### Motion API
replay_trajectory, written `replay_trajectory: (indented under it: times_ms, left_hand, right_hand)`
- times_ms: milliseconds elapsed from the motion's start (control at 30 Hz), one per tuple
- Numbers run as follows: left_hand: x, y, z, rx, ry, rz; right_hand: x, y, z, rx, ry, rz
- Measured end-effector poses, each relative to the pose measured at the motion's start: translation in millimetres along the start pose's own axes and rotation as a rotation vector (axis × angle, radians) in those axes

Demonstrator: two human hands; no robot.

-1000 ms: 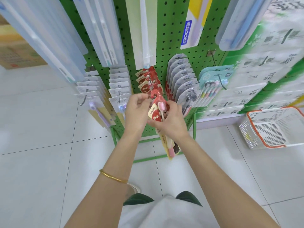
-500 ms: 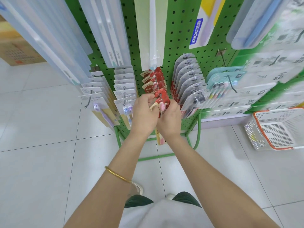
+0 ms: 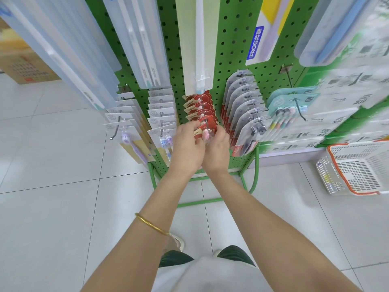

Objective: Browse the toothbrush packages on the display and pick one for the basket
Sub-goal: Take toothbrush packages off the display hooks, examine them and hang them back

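A green pegboard display [image 3: 231, 49] holds rows of toothbrush packages on metal hooks. The middle hook carries red-topped packages [image 3: 202, 106]. The front one, a red package with a pink brush head [image 3: 205, 134], is at the hook's tip. My left hand [image 3: 187, 144] pinches its left edge and my right hand [image 3: 216, 148] grips its right side. Its lower part is hidden behind my hands. The white basket with an orange rim [image 3: 357, 167] stands on the floor at the right.
White packages [image 3: 162, 114] and a purple-brush package [image 3: 134, 144] hang to the left, grey and teal packages [image 3: 244, 110] to the right. Long packages hang above. The green rack frame [image 3: 254, 171] stands on white tiles. A cardboard box [image 3: 23, 64] sits far left.
Both hands moved up and toward the pegboard with the red package, bringing its top against the hook's tip. It hung lower and nearer me a second ago.
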State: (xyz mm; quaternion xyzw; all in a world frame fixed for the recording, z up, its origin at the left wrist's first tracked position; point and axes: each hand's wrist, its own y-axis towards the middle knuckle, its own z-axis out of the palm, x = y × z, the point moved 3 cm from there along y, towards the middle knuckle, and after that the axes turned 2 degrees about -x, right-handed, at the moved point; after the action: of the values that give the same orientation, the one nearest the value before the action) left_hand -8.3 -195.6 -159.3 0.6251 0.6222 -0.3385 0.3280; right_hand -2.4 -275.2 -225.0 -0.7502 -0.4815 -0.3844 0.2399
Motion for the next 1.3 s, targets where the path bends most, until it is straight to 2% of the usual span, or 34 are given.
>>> replay_trajectory:
  times_ms: [200,333,500,567,700,833,1033,1300]
  left_hand:
    - [0,0,6,-0.032,0.062,0.023]
    - [2,1,10,-0.072,0.082,0.049]
    - [3,-2,11,-0.151,0.084,0.097]
    - [1,-5,10,-0.168,0.098,0.120]
    - [-2,-6,8,-0.171,0.133,0.142]
    - [-2,-6,8,-0.161,0.141,0.154]
    - [-4,-4,9,-0.143,0.154,0.156]
    - [-8,-3,12,-0.153,0.123,0.176]
  right_hand:
    - [-12,-2,-10,0.015,0.006,-0.049]
    - [-11,-5,-26,-0.093,-0.041,-0.206]
    - [25,17,-56,-0.199,0.112,-0.297]
    - [43,42,-59,-0.172,0.066,-0.292]
    - [55,91,-46,0.013,-0.115,-0.237]
    - [61,104,-38,0.113,-0.212,-0.259]
    - [67,111,-39,0.143,-0.214,-0.239]
    - [59,110,-48,0.065,-0.097,-0.211]
